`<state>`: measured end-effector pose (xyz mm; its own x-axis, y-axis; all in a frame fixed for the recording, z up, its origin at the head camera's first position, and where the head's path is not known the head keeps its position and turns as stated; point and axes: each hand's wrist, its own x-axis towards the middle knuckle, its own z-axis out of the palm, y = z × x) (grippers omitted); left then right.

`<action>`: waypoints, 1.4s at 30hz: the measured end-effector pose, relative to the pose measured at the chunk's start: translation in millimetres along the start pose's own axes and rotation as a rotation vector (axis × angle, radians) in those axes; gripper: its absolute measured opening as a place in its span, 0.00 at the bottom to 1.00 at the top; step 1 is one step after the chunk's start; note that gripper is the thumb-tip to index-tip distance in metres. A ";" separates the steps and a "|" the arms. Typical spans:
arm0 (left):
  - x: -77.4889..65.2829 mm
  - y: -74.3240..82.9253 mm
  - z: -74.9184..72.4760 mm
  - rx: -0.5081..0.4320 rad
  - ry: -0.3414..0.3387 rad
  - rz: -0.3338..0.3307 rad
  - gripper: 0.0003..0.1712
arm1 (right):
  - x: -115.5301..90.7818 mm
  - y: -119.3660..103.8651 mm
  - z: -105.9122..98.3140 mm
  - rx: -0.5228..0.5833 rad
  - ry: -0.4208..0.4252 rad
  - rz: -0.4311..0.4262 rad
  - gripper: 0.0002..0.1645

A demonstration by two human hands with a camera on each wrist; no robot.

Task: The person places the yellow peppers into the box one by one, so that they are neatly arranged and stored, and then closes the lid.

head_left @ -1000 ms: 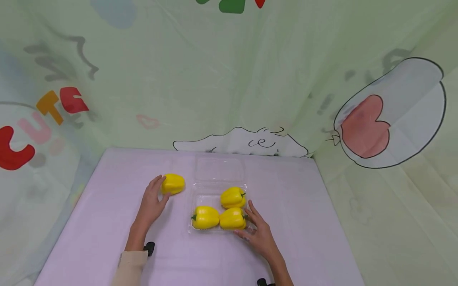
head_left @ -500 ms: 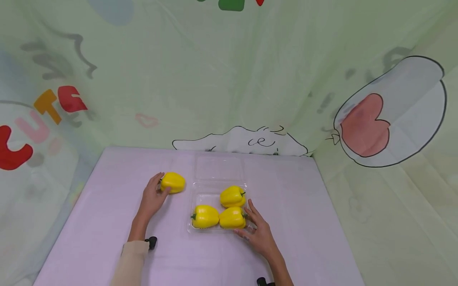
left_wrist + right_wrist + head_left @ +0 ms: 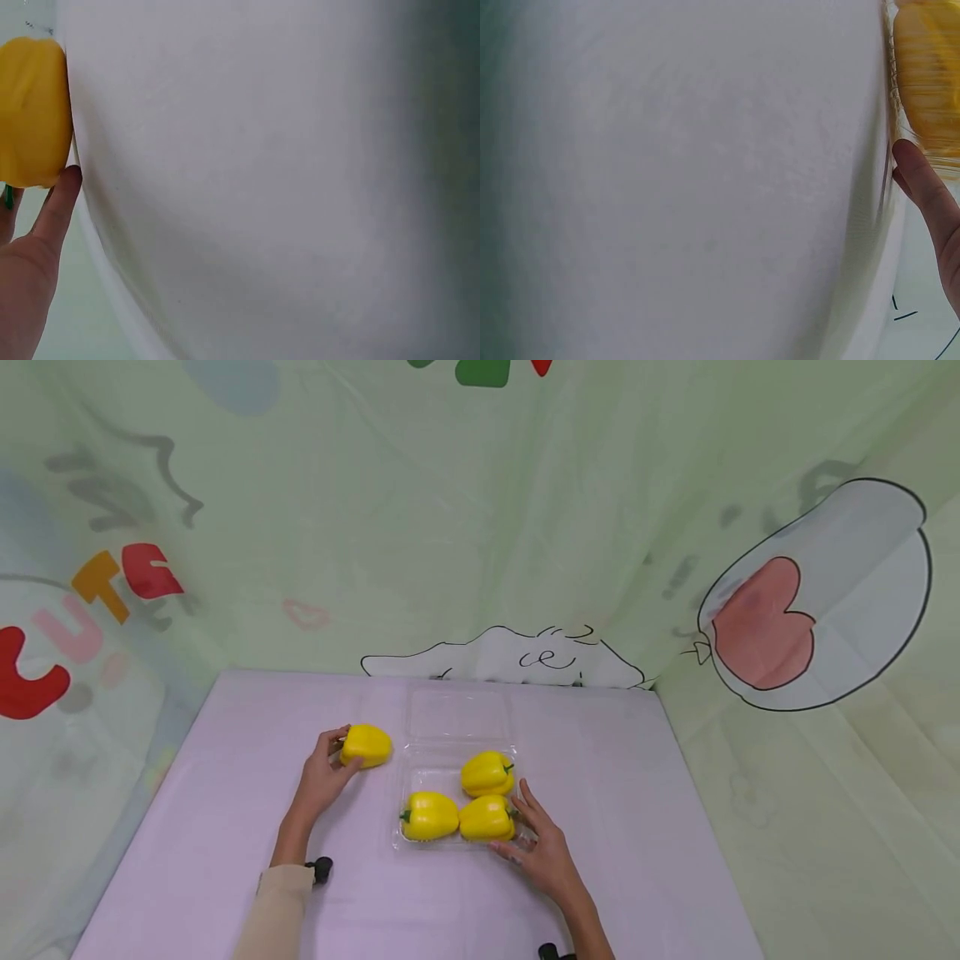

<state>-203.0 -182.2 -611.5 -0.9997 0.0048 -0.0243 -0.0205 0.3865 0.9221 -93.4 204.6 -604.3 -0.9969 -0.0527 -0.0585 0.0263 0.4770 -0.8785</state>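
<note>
My left hand [image 3: 322,781] grips a yellow bell pepper [image 3: 367,746] with thumb and fingers, left of a clear plastic clamshell box [image 3: 420,777]. In the left wrist view this pepper [image 3: 34,112] has its green stem toward the palm. The box lies with its lid [image 3: 459,714] folded back. Inside are three more yellow peppers: one at back right [image 3: 487,774], one at front left [image 3: 431,816], one at front right [image 3: 486,818]. My right hand [image 3: 543,852] holds the box's front right corner, thumb at the front, fingers along the side. The right wrist view shows a fingertip [image 3: 907,150] against the box wall.
A pale lilac cloth covers the table [image 3: 622,827]. Printed fabric walls [image 3: 450,527] rise behind it and on both sides. The back left part of the box holds no pepper. Dark wrist-camera parts [image 3: 322,870] stick out beside the left wrist.
My left hand has closed more firmly around the pepper and shifted it slightly to the right. The right hand and the box have stayed in place.
</note>
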 end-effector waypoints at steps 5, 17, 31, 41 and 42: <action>-1.6 0.6 0.2 0.035 0.002 -0.021 0.45 | 0.0 -0.4 -0.2 0.000 -0.004 0.005 0.54; -6.2 1.5 0.9 0.090 0.018 -0.043 0.45 | -0.2 0.0 0.2 0.004 -0.004 0.011 0.54; -10.8 12.4 -0.2 0.008 0.088 -0.044 0.47 | -0.6 -1.2 -1.4 -0.008 -0.008 0.013 0.55; -14.0 43.1 3.6 -0.025 0.028 0.019 0.45 | -0.2 0.6 -0.5 0.009 -0.013 0.018 0.55; -14.4 46.6 4.5 -0.028 0.015 0.031 0.45 | -0.1 0.6 -0.3 0.009 -0.013 0.016 0.54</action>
<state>-189.5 -160.1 -570.0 -1.0000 0.0027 0.0095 0.0098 0.3603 0.9328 -93.3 205.2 -604.7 -0.9953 -0.0567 -0.0788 0.0430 0.4701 -0.8816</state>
